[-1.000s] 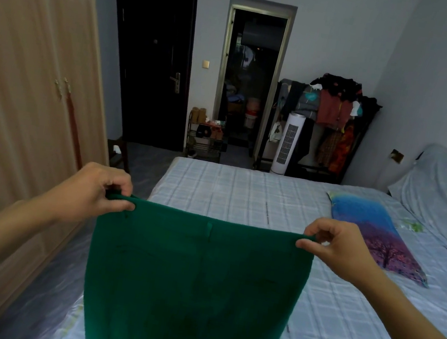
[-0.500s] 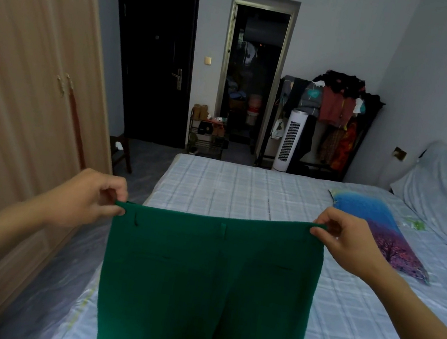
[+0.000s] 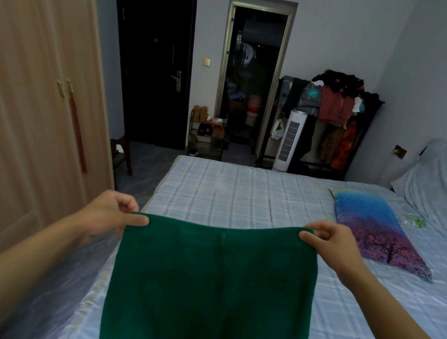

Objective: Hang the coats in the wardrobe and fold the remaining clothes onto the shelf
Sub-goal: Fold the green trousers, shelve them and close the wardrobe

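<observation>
The green trousers (image 3: 210, 294) are hanging in the air over the near edge of the bed (image 3: 241, 196), spread flat by their waistband, the legs dropping out of view at the bottom. Since a second ago the waistband has been sagging a little in the middle and the hands are standing slightly wider apart, so the garment is being shaken out and squared up. The left hand (image 3: 111, 214) is pinching the left corner of the waistband; the right hand (image 3: 328, 243) is pinching the right corner. That suggests folding is only beginning: the trousers are not yet doubled leg on leg. The wardrobe (image 3: 20, 105) is standing with its doors closed at the left, well apart from the trousers.
</observation>
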Tool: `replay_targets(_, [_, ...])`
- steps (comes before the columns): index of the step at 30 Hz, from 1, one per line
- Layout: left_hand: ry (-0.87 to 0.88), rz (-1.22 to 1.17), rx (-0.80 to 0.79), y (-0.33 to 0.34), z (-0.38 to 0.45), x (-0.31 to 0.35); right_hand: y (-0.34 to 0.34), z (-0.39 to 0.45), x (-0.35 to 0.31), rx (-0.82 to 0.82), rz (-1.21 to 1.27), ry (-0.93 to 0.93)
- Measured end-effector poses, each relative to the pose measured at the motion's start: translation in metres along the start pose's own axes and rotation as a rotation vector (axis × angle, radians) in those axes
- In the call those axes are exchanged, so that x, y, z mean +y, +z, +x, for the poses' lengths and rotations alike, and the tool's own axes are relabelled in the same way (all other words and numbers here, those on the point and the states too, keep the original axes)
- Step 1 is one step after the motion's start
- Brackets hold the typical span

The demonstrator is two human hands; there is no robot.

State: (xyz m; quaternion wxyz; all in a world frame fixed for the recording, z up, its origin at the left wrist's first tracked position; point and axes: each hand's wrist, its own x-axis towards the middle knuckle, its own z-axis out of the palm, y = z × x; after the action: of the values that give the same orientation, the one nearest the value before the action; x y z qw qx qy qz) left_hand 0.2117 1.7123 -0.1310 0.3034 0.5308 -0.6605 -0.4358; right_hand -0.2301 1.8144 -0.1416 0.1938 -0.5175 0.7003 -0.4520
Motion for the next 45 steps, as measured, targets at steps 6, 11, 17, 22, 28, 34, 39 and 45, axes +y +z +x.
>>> replay_targets(6, [-0.093,-0.011,0.268,0.051,0.027,0.011,0.05,0.008,-0.013,0.052,-0.015,0.135])
replay_targets(11, [0.073,-0.018,0.257,0.073,0.014,0.03,0.066,-0.001,-0.03,0.022,0.109,0.098])
replay_targets(17, [0.141,-0.088,0.196,0.107,-0.009,0.057,0.087,-0.025,-0.057,-0.063,0.127,0.022])
replay_targets(22, [0.115,-0.224,0.113,0.137,-0.021,0.073,0.1,-0.042,-0.076,-0.077,0.189,-0.035])
replay_targets(28, [0.028,-0.388,0.101,0.154,-0.029,0.079,0.098,-0.055,-0.082,-0.114,0.24,-0.076])
replay_targets(34, [-0.046,-0.512,0.013,0.153,-0.038,0.087,0.095,-0.062,-0.072,-0.228,0.263,-0.145])
replay_targets(39, [-0.018,-0.528,-0.172,0.14,-0.044,0.085,0.094,-0.06,-0.064,-0.188,0.231,-0.153])
replay_targets(45, [0.216,-0.107,0.078,0.104,-0.035,0.064,0.079,-0.05,-0.065,-0.165,0.241,-0.131])
